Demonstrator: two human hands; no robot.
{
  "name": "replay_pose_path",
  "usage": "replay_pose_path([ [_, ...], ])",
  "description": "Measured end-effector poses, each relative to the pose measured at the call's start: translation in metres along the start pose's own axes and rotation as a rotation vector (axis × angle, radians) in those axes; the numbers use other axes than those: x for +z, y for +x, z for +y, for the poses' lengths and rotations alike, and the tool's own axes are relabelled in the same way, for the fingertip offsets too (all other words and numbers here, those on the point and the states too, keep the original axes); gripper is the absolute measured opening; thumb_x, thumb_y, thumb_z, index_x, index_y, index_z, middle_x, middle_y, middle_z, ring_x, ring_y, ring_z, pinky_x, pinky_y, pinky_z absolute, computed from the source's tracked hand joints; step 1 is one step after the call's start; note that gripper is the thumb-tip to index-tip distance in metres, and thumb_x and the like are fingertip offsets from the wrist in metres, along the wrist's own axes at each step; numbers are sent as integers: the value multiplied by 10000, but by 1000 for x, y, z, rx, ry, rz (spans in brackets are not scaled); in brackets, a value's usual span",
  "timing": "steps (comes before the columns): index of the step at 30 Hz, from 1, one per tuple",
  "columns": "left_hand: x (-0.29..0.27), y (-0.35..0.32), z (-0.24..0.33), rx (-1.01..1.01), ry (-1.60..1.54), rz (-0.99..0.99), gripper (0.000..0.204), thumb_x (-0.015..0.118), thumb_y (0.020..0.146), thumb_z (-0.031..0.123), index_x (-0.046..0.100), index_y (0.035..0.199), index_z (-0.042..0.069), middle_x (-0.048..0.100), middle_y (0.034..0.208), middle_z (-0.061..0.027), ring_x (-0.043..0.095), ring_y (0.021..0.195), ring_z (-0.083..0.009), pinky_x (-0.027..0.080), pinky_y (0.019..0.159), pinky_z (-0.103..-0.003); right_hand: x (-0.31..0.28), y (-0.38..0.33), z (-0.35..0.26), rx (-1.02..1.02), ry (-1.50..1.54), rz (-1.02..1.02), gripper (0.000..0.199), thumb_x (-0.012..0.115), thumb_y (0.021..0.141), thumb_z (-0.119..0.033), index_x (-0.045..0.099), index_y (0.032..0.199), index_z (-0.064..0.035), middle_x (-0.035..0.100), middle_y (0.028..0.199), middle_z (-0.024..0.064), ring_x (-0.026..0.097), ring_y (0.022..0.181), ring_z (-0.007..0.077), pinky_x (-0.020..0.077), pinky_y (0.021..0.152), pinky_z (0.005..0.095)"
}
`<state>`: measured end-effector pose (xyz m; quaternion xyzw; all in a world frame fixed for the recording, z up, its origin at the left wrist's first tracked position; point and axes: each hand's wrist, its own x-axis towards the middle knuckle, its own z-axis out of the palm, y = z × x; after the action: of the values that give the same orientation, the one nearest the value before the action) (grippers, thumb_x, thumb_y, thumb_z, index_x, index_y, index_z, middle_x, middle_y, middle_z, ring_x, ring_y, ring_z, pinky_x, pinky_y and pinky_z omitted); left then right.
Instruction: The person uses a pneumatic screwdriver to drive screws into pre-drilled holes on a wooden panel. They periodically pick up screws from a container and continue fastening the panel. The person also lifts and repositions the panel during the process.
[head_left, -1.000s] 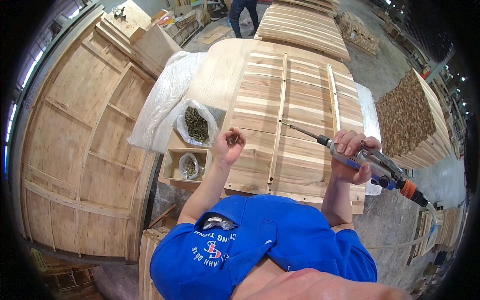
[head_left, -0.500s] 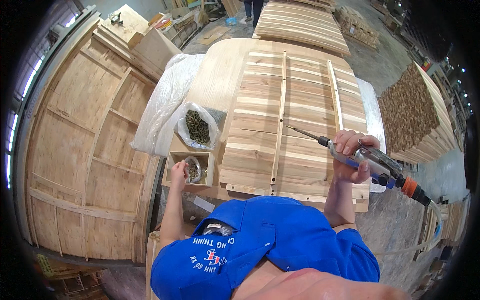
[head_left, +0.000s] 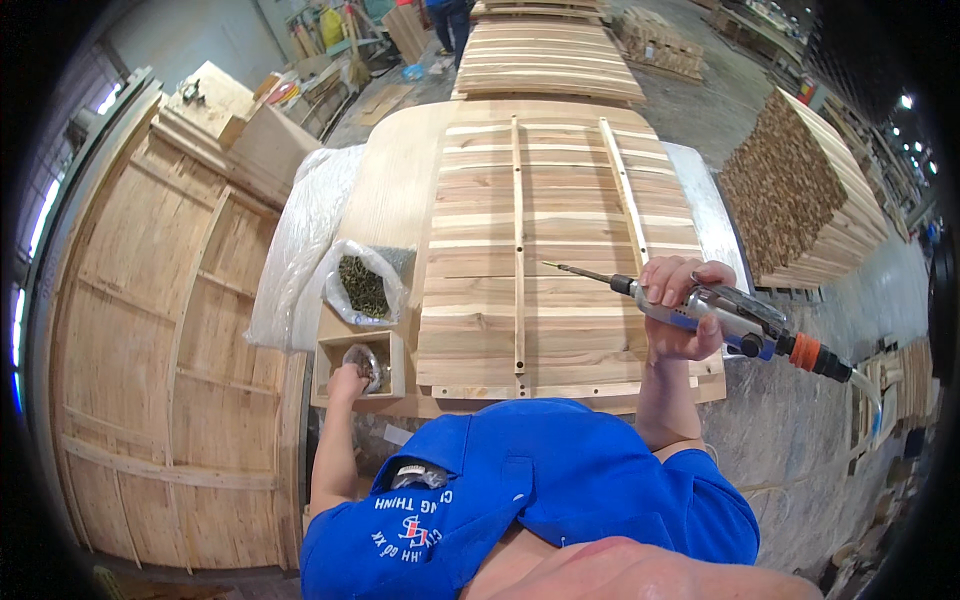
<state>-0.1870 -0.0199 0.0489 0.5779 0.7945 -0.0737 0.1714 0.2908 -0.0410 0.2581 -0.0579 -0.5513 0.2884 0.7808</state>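
Note:
My right hand is wrapped round a pneumatic screwdriver with an orange collar at its hose end. Its long bit points left, over the slatted wooden panel. On that panel lie two narrow battens with dark holes, a middle batten and a right batten. Low on the left, my left hand reaches into a small wooden box, at a clear plastic bag of small fasteners. The fingertips are hidden there. Just beyond, an open bag holds dark screws.
The panel rests on a pale round-cornered board. Plastic-wrapped material flanks it on the left, beside a large framed plywood piece. A wood stack stands right. More slatted panels and a person's legs are beyond.
My left hand has gone lower into the box, its fingers now hidden at the bag. The view has shifted; my right hand still holds the screwdriver over the panel.

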Motion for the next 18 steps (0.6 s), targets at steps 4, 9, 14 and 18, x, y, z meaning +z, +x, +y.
replay_pose_path([
  [4,2,-5,1,98,-79,43,183,651,721,225,676,840,89,665,864,-147,635,860,-302,498,756,-399,-10,-2,-10,-2,10,7,428,584,811,-355,430,1072,-52,512,685,82,519,650,203,423,640,364],
  [9,-2,-4,-6,50,-468,248,191,660,715,221,662,790,45,662,761,-117,633,723,-238,481,667,-349,-27,-4,-20,-10,30,18,415,579,815,-342,430,1073,-53,512,688,80,518,649,203,421,637,357],
  [14,-11,-13,4,7,-620,324,145,667,690,169,643,725,30,642,680,-75,599,638,-168,463,618,-314,-50,-1,-29,27,25,28,413,561,808,-349,430,1066,-55,499,691,71,505,646,196,406,658,363],
  [18,-21,-19,29,-21,-535,298,152,679,691,168,642,724,25,644,680,-74,595,640,-150,467,626,-308,-70,0,-44,75,-20,23,413,561,797,-352,432,1061,-62,497,697,67,501,657,195,400,666,366],
])
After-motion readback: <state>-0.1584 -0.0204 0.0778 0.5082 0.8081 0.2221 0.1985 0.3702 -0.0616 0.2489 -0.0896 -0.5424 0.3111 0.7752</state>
